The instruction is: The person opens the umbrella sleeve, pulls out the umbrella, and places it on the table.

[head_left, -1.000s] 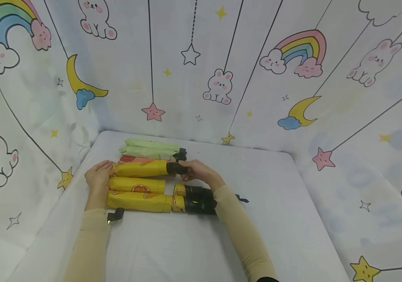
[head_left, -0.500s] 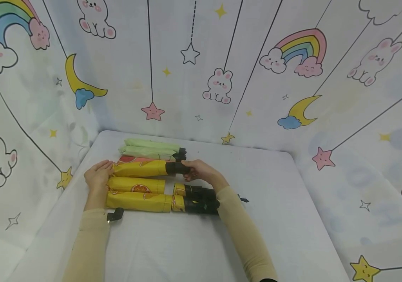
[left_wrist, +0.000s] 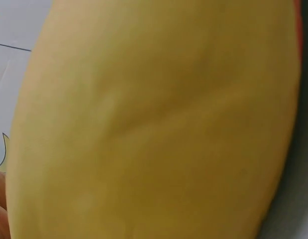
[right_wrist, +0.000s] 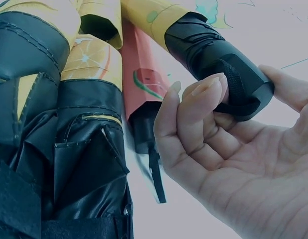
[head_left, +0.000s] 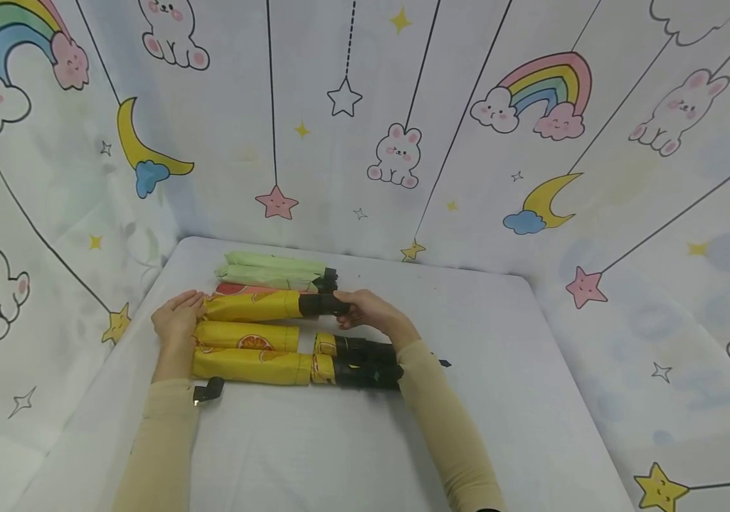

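Observation:
A folding umbrella with a black handle (head_left: 323,304) and strap lies partly in a yellow sleeve (head_left: 252,307) printed with orange slices. My left hand (head_left: 176,321) holds the sleeve's far left end, and the sleeve fills most of the left wrist view. My right hand (head_left: 370,311) grips the end of the handle; the right wrist view shows its thumb and curled fingers (right_wrist: 198,104) about it. Crinkled black fabric (right_wrist: 191,42) shows between sleeve and handle. Nearer me lie two more yellow sleeves (head_left: 250,365), with two black-and-yellow folded umbrellas (head_left: 365,374) to their right.
Behind the held sleeve lie a red one (right_wrist: 144,74) with a black handle and pale green ones (head_left: 272,272) with black ends. All rest on a white-covered table (head_left: 301,455). A cartoon-printed cloth backdrop (head_left: 314,163) rises around the table's back and sides.
My right hand has moved slightly to the right with the handle, and a little more black shows beyond the sleeve. The left hand has stayed almost still; the other umbrellas lie unchanged.

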Available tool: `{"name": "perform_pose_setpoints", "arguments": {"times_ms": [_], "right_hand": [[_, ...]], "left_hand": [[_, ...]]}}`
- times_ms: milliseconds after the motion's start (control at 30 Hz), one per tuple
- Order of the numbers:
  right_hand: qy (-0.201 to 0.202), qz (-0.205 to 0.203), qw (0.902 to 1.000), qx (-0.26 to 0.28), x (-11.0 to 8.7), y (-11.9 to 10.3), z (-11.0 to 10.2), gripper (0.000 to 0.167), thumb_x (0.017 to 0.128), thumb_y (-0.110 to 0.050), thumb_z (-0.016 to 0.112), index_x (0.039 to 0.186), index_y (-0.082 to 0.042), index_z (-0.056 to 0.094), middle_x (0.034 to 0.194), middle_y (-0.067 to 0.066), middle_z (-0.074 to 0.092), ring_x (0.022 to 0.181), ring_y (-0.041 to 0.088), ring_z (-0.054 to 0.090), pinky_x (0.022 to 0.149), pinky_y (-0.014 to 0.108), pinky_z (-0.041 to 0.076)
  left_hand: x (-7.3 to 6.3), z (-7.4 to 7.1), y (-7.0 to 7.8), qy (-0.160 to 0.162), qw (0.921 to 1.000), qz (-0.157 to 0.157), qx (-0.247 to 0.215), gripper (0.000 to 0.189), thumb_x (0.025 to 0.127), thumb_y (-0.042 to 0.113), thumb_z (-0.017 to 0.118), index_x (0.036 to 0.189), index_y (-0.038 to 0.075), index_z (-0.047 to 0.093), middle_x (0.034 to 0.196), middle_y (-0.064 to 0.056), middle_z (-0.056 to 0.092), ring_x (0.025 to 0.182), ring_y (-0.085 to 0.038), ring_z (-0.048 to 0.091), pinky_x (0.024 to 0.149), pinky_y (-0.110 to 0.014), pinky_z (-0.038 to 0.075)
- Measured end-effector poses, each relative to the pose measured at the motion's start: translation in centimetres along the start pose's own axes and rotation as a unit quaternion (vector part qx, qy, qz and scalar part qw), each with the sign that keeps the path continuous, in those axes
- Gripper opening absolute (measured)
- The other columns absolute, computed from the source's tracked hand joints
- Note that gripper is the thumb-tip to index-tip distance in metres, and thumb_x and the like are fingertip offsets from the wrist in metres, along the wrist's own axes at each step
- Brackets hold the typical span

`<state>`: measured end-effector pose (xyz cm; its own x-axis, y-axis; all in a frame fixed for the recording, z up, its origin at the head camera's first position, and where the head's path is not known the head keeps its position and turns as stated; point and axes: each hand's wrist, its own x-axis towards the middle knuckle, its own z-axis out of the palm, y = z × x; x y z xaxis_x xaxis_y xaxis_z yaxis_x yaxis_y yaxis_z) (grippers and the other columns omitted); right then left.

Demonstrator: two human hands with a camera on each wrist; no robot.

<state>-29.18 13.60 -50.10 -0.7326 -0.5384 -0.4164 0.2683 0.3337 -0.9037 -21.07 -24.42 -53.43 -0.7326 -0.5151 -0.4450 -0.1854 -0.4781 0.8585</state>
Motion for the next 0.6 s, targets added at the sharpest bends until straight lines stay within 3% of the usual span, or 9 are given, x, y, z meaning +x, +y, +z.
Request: {"name": "perform_pose_setpoints", "arguments": {"times_ms": [300,600], "right_hand": [[0.0,0.001,0.9999,0.014,-0.38,0.22,-0.31,0.041,0.107,-0.039,0.057,0.11,0.001,0.068,0.077,0.008,0.069,0.069,0.017,0.067,0.088,0.042,0.064],[0.01,0.001,0.9999,0.009,-0.91,0.32,-0.73,0.045,0.105,-0.043,0.06,0.113,0.001,0.069,0.08,0.008,0.07,0.071,0.017,0.068,0.091,0.046,0.063]], "left_hand": [[0.23,-0.05,-0.07,0.0,1.0,-0.001,-0.003,0.055,0.095,-0.016,0.061,0.147,-0.001,0.056,0.149,-0.022,0.053,0.136,-0.026,0.057,0.104,-0.024,0.052],[0.19,0.01,-0.02,0.001,1.0,-0.004,-0.005,0.055,0.096,-0.018,0.058,0.148,-0.001,0.055,0.15,-0.023,0.053,0.137,-0.027,0.056,0.103,-0.025,0.052]]}}
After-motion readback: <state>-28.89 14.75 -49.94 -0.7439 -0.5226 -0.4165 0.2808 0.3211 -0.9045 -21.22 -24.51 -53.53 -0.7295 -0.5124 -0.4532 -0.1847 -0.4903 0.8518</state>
